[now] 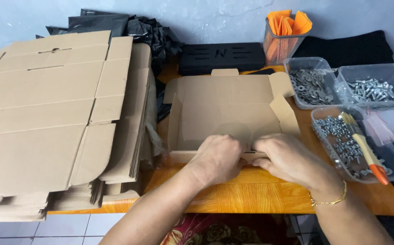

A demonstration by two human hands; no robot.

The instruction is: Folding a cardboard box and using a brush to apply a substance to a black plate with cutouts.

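A half-folded brown cardboard box (pixel 226 106) lies open on the wooden table (pixel 247 195), its lid flap standing toward the wall. My left hand (pixel 217 159) presses down on the box's near wall, fingers curled over the folded edge. My right hand (pixel 285 156), with a thin gold bracelet at the wrist, grips the same near wall just to the right. The two hands almost touch at the middle of that edge.
A tall stack of flat cardboard blanks (pixel 47 118) fills the left. Black plastic bags (pixel 129 27) and a black case (pixel 222 56) sit at the back. Clear tubs hold washers (pixel 310 86), bolts (pixel 371 88) and nuts with a brush (pixel 362 145). A mesh cup (pixel 283 41) holds orange pieces.
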